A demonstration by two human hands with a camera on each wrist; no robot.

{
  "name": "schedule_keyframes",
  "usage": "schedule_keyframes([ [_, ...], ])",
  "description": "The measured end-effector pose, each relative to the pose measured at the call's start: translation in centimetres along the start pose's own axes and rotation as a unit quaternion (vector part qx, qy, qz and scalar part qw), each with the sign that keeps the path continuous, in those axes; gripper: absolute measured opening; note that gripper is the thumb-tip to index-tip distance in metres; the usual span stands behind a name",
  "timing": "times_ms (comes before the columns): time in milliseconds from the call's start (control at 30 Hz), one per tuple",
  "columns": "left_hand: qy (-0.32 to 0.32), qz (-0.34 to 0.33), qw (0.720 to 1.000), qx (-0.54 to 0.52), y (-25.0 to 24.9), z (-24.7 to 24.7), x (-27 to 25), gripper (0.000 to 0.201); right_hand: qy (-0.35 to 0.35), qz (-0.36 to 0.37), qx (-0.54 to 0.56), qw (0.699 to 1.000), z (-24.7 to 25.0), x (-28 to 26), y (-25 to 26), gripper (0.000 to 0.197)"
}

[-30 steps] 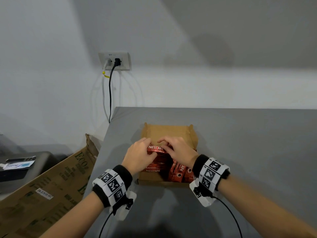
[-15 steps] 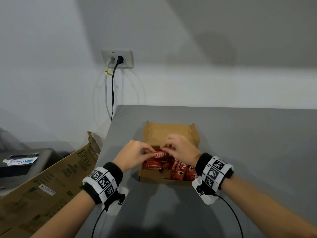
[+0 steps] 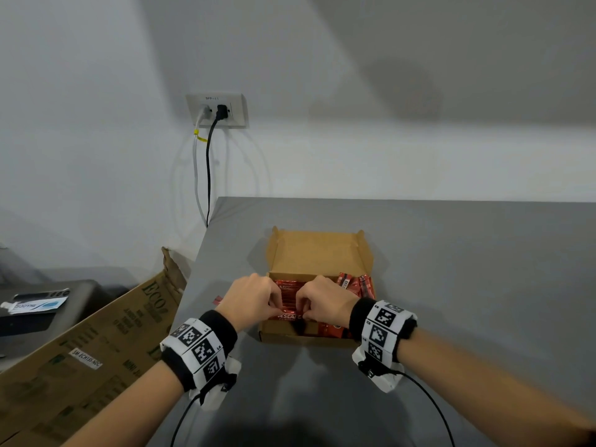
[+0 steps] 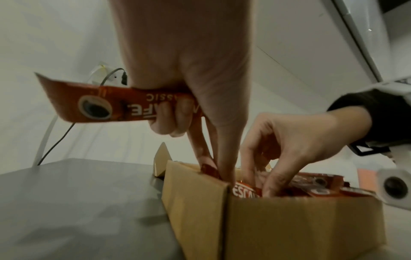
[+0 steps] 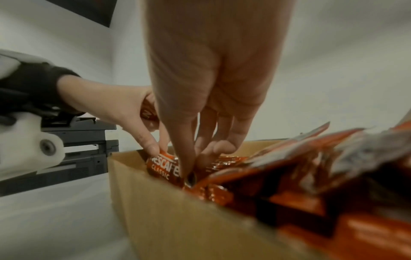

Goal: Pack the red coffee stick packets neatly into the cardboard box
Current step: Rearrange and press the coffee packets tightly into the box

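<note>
Grey table (image 3: 451, 269) set against a white wall; cardboard box (image 3: 317, 253) sits on it toward the near left part of the top, lid flap open and lying back toward the wall. Wall socket (image 3: 217, 109) above and left of the box, one white and one black cable hanging from it down behind the table edge. Left of the box, off the table, a large printed carton (image 3: 96, 350) leans; beyond that a dark unit with a small white and blue tube (image 3: 35, 306) on top. Red coffee stick packets (image 3: 358, 283) lie inside the box, a stack crosswise at left, others lengthwise at right. Left hand (image 3: 248, 301) over the box's left half: lower fingers curled around a single packet (image 4: 93, 103) that sticks out sideways, thumb and forefinger reaching down onto the stack. Right hand (image 3: 325, 303) just beside it, fingertips pinching the top packet (image 5: 164, 167) of the stack. Against half a second ago: both hands sit nearer the box's front edge, knuckles closer together, and more of the lengthwise packets at the right shows behind the right hand; the box itself has not shifted on the table.
</note>
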State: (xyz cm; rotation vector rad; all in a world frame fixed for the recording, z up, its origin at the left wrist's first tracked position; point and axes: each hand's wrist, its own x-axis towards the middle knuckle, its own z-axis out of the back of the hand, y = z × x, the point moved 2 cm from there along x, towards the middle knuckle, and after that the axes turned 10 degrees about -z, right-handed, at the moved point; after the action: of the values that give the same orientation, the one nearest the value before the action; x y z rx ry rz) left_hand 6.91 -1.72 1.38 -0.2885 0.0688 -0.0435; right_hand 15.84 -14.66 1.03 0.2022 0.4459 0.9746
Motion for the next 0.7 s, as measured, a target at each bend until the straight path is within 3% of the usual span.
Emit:
schedule_keyframes([
  [367, 0.022, -0.011, 0.999, 0.048, -0.2, -1.9, 0.4, 0.008, 0.011, -0.006, -0.044, 0.999, -0.9, 0.6, 0.4, 0.008],
  [433, 0.006, -0.016, 0.999, 0.027, -0.2, -1.6, 0.1, 0.013, 0.016, -0.006, -0.048, 0.999, -0.7, 0.6, 0.3, 0.008],
  [500, -0.059, -0.033, 0.997, -0.041, 0.0, -1.0, -0.4, 0.026, 0.016, 0.001, -0.049, 0.999, -0.1, 0.5, 0.0, 0.026],
  [567, -0.198, -0.057, 0.962, -0.177, 0.1, 0.3, -0.9, 0.032, -0.010, 0.020, 0.009, 1.000, 0.8, 0.2, -0.3, 0.046],
  [633, -0.324, -0.079, 0.901, -0.277, -0.2, 1.5, -0.9, 0.022, -0.053, 0.039, 0.097, 0.993, 1.6, -0.2, -0.1, 0.057],
  [700, -0.367, -0.084, 0.844, -0.382, -1.1, 2.0, -0.2, 0.012, -0.066, 0.061, 0.150, 0.985, 1.7, -0.3, 0.8, 0.058],
])
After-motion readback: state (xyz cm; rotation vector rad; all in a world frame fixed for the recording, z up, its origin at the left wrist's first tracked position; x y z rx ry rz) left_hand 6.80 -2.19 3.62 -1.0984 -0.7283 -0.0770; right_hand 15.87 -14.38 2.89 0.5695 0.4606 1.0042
